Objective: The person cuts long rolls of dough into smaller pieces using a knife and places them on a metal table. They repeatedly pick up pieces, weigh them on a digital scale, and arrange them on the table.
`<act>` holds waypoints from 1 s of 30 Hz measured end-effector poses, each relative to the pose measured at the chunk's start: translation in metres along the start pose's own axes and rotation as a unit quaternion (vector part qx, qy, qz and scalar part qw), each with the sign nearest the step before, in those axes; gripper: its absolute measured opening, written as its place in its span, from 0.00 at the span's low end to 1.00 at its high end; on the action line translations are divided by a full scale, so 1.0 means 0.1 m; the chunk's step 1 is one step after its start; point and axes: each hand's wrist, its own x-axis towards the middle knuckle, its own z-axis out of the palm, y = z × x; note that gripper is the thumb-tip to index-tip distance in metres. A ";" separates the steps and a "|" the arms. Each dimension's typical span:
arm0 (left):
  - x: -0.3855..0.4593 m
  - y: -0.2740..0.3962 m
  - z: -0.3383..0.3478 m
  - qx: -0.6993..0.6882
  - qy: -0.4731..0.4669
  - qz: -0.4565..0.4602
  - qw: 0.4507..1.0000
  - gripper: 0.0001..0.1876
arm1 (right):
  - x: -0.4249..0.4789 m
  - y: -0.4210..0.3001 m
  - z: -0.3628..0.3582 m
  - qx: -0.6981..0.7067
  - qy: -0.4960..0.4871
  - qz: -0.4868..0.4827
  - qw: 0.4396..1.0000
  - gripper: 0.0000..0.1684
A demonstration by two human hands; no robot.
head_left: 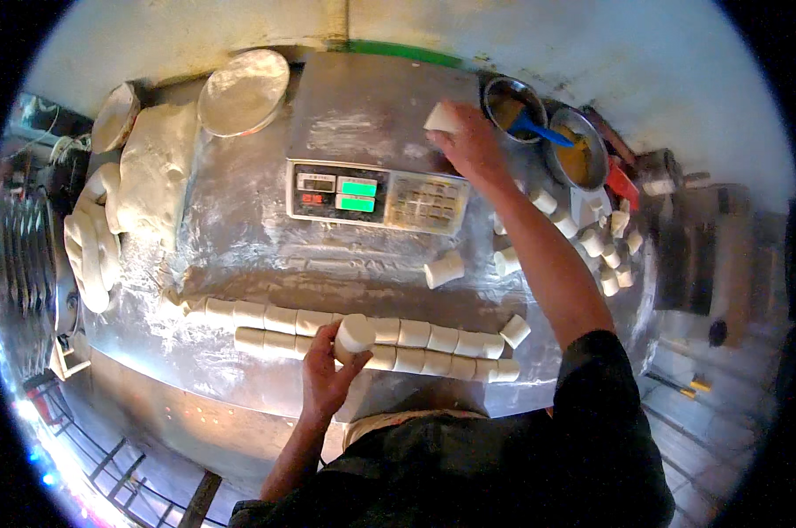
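Observation:
My left hand point(328, 373) holds a cylindrical piece of white dough point(356, 333), its round end facing up, above two rows of cut dough pieces point(411, 333) on the metal table. In my right hand point(464, 135) is another dough piece point(441, 119), held over the right part of the flat platform of a digital scale point(365, 99). I cannot tell whether that piece touches the platform. The scale's display point(357, 195) is lit green, with a keypad point(424, 201) beside it. One dough piece point(445, 269) lies alone below the scale.
Several dough pieces point(593, 243) are scattered at the right. Behind them stand a metal pot point(513, 82) with a blue-handled brush point(537, 129) and a bowl of yellowish contents point(577, 155). A large dough slab point(157, 171), dough strips point(87, 251) and a floury bowl point(243, 92) occupy the left.

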 end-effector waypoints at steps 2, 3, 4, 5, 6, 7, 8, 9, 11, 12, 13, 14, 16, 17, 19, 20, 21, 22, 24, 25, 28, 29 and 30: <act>0.01 -0.02 0.09 0.087 0.007 0.021 0.996 0.28 | -0.07 0.14 -0.03 0.032 -0.016 0.015 0.999 0.32; 0.03 0.09 0.15 0.131 -0.004 0.040 0.991 0.28 | -0.15 0.20 -0.03 0.039 -0.004 0.016 0.999 0.32; 0.08 0.04 0.21 0.164 -0.001 0.076 0.984 0.28 | -0.27 0.20 -0.02 0.042 0.074 -0.014 0.996 0.32; 0.07 -0.03 0.31 0.197 0.002 0.105 0.975 0.28 | -0.50 0.27 -0.07 0.046 0.144 -0.043 0.988 0.31; 0.08 0.09 0.49 0.209 -0.018 0.132 0.969 0.28 | -0.78 0.34 -0.33 0.067 0.137 -0.018 0.988 0.30; 0.10 0.21 0.69 0.221 -0.040 0.159 0.961 0.29 | -1.18 0.36 -0.62 0.088 0.131 0.009 0.987 0.30; 0.11 0.15 0.88 0.223 -0.067 0.159 0.959 0.29 | -1.52 0.32 -0.89 0.113 0.132 0.029 0.984 0.29; 0.14 0.12 1.10 0.238 -0.096 0.192 0.947 0.29 | -1.97 0.45 -1.10 0.072 0.156 0.048 0.984 0.29; 0.16 0.11 1.65 0.269 -0.155 0.257 0.915 0.29 | -3.01 0.67 -1.50 0.073 0.162 0.186 0.966 0.30; 0.14 0.07 1.93 0.296 -0.190 0.260 0.899 0.31 | -3.46 0.71 -1.66 0.040 0.165 0.251 0.953 0.30; 0.12 0.01 2.20 0.299 -0.212 0.277 0.888 0.31 | -3.96 0.82 -1.75 -0.007 0.150 0.274 0.950 0.29; 0.10 -0.07 2.47 0.299 -0.235 0.296 0.877 0.32 | -4.31 0.79 -1.89 0.009 0.156 0.324 0.933 0.30; 0.06 -0.26 3.02 0.302 -0.274 0.331 0.851 0.32 | -4.93 0.86 -2.01 -0.020 0.146 0.352 0.924 0.32; 0.01 -0.33 3.30 0.312 -0.294 0.347 0.834 0.32 | -5.16 0.93 -2.05 -0.029 0.140 0.368 0.919 0.33; -0.05 -0.62 3.76 0.298 -0.319 0.379 0.816 0.31 | -5.44 1.09 -2.04 -0.036 0.148 0.347 0.925 0.34; -0.03 -0.75 3.99 0.268 -0.327 0.399 0.814 0.30 | -5.53 1.15 -2.01 -0.036 0.153 0.336 0.929 0.34; -0.04 -0.76 4.20 0.328 -0.350 0.370 0.796 0.30 | -5.59 1.24 -1.96 -0.033 0.120 0.368 0.922 0.34; -0.01 -0.93 4.33 0.362 -0.346 0.392 0.772 0.34 | -5.69 1.32 -1.89 -0.097 0.103 0.353 0.925 0.34; -0.05 -1.04 4.36 0.416 -0.315 0.427 0.738 0.36 | -5.67 1.33 -1.91 -0.108 0.115 0.351 0.923 0.31; -0.05 -1.04 4.33 0.439 -0.293 0.443 0.725 0.37 | -5.55 1.26 -2.02 -0.097 0.121 0.317 0.936 0.31; -0.03 -0.98 3.77 0.517 -0.187 0.375 0.747 0.40 | -5.57 0.95 -2.12 -0.009 0.087 0.229 0.969 0.31; -0.01 -0.98 3.63 0.561 -0.129 0.351 0.738 0.40 | -5.54 0.80 -2.03 0.050 0.073 0.206 0.974 0.32; -0.01 -0.96 3.51 0.582 -0.143 0.287 0.748 0.41 | -5.61 0.78 -1.75 0.106 0.044 0.143 0.983 0.33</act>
